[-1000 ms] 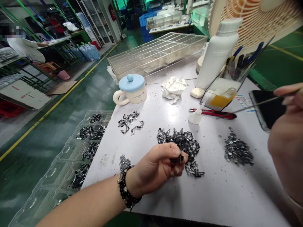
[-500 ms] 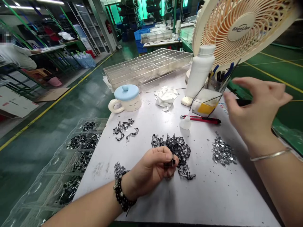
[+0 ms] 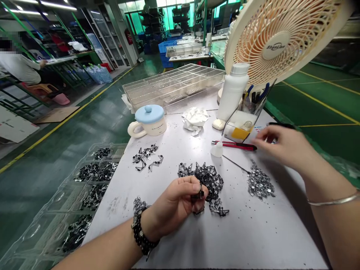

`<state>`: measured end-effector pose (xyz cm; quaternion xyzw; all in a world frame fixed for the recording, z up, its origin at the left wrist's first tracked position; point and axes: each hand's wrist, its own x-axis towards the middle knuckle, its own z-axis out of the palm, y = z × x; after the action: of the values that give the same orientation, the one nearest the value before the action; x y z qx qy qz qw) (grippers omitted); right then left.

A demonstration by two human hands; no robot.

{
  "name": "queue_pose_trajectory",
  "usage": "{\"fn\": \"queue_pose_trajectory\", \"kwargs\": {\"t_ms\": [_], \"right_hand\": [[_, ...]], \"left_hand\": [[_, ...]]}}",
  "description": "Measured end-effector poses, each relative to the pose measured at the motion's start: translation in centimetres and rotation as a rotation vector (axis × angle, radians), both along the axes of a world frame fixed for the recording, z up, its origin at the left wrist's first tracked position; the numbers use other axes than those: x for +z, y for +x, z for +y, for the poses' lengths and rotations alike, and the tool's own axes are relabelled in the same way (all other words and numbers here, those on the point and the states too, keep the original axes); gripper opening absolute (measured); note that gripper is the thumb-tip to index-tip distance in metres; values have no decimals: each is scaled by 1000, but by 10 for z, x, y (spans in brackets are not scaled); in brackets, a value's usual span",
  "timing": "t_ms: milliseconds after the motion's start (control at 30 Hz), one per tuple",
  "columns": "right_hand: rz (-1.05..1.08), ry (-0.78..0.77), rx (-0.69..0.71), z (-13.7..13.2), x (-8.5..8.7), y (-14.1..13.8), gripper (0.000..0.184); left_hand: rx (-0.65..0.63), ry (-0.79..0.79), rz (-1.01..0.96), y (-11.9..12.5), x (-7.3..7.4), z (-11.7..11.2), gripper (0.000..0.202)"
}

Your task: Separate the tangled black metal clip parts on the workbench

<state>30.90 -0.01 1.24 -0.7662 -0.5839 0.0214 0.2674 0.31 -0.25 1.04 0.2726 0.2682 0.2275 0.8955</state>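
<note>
My left hand (image 3: 180, 202) is closed, pinching a small black clip-like part (image 3: 200, 194) between thumb and fingers. It is just above the near left edge of a heap of black and metal parts (image 3: 209, 180). My right hand (image 3: 284, 144) is over the right side of the table, its fingers bent and a gap between thumb and forefinger; I see nothing held. Close to its fingertips lies a red and black utility knife (image 3: 239, 146). A thin dark rod (image 3: 236, 164) lies between a small white nozzle bottle (image 3: 216, 150) and a pile of small silvery pieces (image 3: 261, 183).
Behind stand a lidded mug (image 3: 152, 123), crumpled tissue (image 3: 194, 119), a white bottle (image 3: 233, 92), a tool holder (image 3: 239, 125) and a fan (image 3: 270, 48). Compartment trays (image 3: 171, 84) lie at the back. A clear bin (image 3: 64, 198) of parts sits left.
My right hand has come down and inward, towards the utility knife. The thin rod now shows on the table, where it was not visible before. My left hand keeps its pinch on the part.
</note>
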Motion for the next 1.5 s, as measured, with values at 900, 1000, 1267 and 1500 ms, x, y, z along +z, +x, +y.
{"fn": "queue_pose_trajectory", "kwargs": {"t_ms": [900,1000,1267,1500], "right_hand": [[160,516,-263,-14,35,-9,25],[126,558,-242,-7,36,-12,19],[15,668,-208,1,41,-18,19],[10,696,-182,8,37,-18,18]], "left_hand": [[17,26,27,0,0,1,20],[18,28,24,0,1,1,20],[10,30,23,0,4,1,19],[4,34,19,-1,4,0,20]]}}
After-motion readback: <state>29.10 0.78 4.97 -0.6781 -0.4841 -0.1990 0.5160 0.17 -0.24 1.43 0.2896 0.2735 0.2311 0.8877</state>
